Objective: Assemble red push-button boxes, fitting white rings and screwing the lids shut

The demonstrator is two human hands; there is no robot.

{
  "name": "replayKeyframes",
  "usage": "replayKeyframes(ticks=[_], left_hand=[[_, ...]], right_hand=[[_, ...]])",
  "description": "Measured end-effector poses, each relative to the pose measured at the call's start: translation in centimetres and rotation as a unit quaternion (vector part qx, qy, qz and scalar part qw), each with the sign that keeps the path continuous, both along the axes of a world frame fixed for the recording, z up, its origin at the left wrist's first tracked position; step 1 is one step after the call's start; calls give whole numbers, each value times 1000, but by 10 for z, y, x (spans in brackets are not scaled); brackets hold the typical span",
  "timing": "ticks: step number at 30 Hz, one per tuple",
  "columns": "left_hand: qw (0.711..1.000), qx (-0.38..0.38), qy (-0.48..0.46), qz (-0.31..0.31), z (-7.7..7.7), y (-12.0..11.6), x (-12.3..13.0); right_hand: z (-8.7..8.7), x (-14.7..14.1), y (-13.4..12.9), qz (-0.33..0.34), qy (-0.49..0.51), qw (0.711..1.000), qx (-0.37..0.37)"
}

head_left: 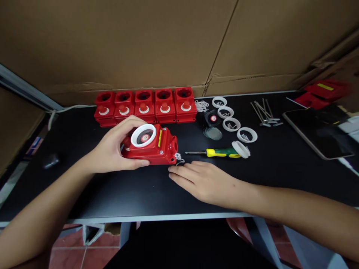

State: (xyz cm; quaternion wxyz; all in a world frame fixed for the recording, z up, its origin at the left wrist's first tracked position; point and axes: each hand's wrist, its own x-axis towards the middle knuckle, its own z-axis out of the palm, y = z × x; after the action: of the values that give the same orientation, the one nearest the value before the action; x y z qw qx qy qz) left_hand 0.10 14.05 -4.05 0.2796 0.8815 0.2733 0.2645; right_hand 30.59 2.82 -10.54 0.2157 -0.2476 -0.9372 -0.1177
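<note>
Head view, from the left: a small, dark, rounded object (51,160) lies on the matt black tabletop (117,201), then comes the left hand (110,149), its thumb along the near side and its fingers over the far side, spread about as wide as the body they grip. That body is a bright red, boxy plastic housing (165,153), near the middle of the tabletop, with a white plastic ring (134,139) on its face. It looks stiff, fairly light and a little slippery where glossy; the flat long sides seem the best hold, clear of the ring. Behind it stands a row of five red plastic housings (143,117). A thin white cord (178,157) trails from its right end, just beside the fingertips of the right hand (206,183). Those fingers lie close together, slightly bent; whether they touch the cord I cannot tell. Beyond that hand lies a yellow-and-green-handled screwdriver (220,152), then four white rings (238,135) around small metal pieces, and slim metal rods (262,112).
</note>
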Motion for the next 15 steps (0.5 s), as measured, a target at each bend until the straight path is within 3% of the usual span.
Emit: replayKeyframes(ticks=[8, 10, 12, 15], left_hand=[[998, -24, 44, -44, -2, 18, -11], [996, -38, 66, -45, -2, 19, -13], [994, -50, 84, -48, -1, 19, -13], [991, -57, 110, -46, -2, 18, -12]], right_hand=[[7, 8, 8, 66, 47, 997, -18], [10, 10, 7, 82, 83, 991, -62], [14, 12, 7, 89, 173, 969, -152], [20, 17, 10, 63, 323, 904, -273]])
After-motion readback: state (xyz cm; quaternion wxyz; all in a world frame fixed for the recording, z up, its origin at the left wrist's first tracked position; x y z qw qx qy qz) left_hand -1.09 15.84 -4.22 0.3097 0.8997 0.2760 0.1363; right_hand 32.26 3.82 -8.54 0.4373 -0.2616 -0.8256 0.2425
